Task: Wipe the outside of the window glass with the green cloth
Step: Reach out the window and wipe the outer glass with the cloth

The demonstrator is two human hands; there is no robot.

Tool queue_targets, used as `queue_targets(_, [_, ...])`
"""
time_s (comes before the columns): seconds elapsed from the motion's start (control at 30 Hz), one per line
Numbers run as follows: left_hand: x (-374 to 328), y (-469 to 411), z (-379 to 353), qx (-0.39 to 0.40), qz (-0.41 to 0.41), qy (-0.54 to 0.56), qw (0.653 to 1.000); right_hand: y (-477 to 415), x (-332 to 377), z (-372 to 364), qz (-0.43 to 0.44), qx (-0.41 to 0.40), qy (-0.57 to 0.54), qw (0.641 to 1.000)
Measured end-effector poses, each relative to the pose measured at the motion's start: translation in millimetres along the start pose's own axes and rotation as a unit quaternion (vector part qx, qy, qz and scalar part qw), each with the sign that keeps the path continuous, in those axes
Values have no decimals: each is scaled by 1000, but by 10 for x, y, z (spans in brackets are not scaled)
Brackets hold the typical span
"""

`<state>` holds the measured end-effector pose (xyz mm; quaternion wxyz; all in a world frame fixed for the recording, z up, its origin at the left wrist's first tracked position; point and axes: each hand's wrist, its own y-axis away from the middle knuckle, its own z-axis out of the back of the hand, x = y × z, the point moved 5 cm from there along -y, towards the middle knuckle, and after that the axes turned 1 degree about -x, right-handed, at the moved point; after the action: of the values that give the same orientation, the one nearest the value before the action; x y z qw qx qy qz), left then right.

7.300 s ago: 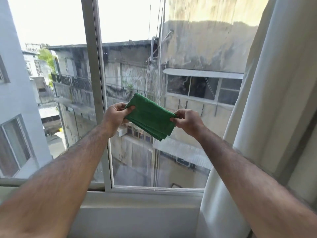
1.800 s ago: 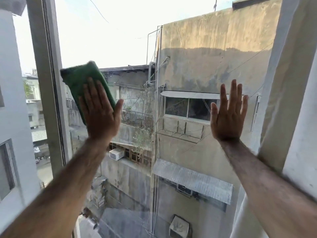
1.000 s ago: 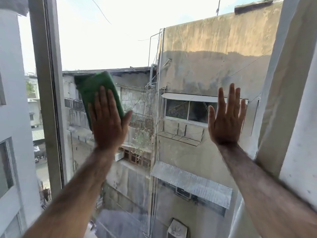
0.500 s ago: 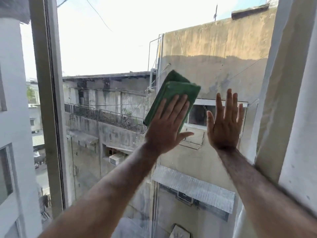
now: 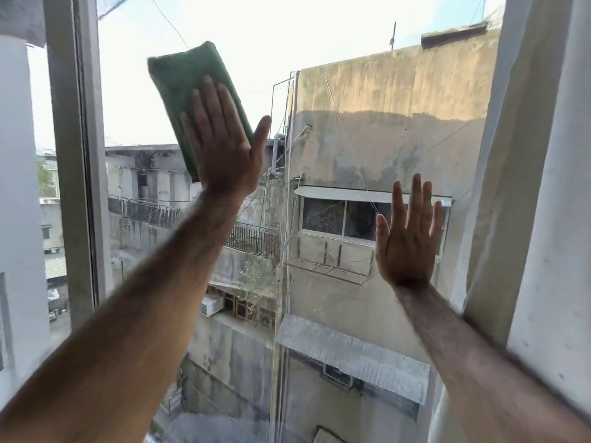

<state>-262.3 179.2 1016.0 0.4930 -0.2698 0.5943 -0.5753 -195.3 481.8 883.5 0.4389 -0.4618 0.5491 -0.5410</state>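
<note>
The folded green cloth lies flat against the window glass, high in the pane and left of centre. My left hand presses on the cloth's lower part with flat palm and spread fingers, forearm reaching up from the lower left. Only the cloth's upper half shows above the fingers. My right hand rests flat on the glass lower and to the right, fingers apart, holding nothing.
A grey vertical window frame stands just left of the cloth. A pale curtain hangs along the right edge, close to my right forearm. Through the glass are concrete buildings and sky.
My left hand has swept the cloth from the middle of the pane up and to the left. My right hand stays flat on the glass in about the same spot.
</note>
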Motion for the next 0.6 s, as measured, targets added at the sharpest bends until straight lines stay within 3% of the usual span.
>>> queue_targets(0.17, [-410, 539, -192, 31, -203, -9, 979, -18, -13, 2, -1, 6, -7, 1000])
queue_targets(0.4, [129, 1546, -186, 88, -222, -45, 970, -7, -2, 5, -6, 6, -4, 1000])
queue_targets(0.6, [143, 1223, 265, 53, -238, 54, 968, 4, -23, -3, -5, 10, -4, 1000])
